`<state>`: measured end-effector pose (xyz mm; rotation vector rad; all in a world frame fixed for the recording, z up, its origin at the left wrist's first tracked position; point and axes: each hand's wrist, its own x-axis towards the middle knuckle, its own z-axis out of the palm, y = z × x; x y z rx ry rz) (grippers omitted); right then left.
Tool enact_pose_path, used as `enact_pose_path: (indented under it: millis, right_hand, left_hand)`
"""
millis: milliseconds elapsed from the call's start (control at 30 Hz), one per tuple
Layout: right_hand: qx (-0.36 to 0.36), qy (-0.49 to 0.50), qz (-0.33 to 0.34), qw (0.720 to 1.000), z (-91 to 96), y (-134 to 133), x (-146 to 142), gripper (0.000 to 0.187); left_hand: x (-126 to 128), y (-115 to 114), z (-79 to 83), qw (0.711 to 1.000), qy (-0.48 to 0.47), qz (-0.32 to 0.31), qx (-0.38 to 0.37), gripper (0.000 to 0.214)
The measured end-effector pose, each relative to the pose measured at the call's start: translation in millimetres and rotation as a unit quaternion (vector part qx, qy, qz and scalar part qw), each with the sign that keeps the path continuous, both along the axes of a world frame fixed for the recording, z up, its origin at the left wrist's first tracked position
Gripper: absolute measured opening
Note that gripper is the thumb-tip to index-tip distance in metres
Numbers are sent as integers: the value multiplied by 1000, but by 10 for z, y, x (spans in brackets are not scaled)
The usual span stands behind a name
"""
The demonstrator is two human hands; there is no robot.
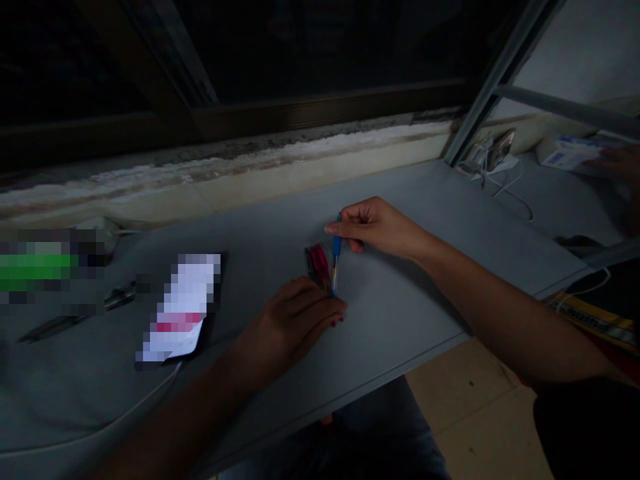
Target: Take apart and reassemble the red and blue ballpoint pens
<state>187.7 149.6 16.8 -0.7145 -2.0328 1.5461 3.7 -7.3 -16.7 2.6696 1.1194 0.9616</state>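
My right hand pinches the top of a blue pen that stands nearly upright on the grey table. My left hand lies just below, fingers curled around the lower ends of several pens, some red, which it holds together on the tabletop. The blue pen's tip meets that bundle by my left fingertips. The scene is dim.
A phone with a lit screen lies left of my hands. Dark pens rest further left. At the far right lie a white cable, a box and another person's hand. A window ledge runs behind.
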Motion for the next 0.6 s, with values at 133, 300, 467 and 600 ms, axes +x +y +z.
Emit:
enact_pose_path:
  millis: [133, 300, 467, 600]
  right_hand:
    - [6, -7, 2, 1000, -2, 0, 3, 50]
    - [8, -13, 7, 1000, -31, -7, -9, 50]
    - [13, -16, 8, 1000, -56, -5, -20, 50]
    - [22, -11, 16, 1000, -41, -3, -7, 49]
  left_hand:
    - [-18, -10, -62, 1000, 5, 6, 0, 26]
    - [-13, -44, -77, 999, -7, 43, 8, 25]
    - [33, -91, -1, 998, -9, 50, 21, 21]
    - [37, -95, 8, 998, -3, 47, 41, 19]
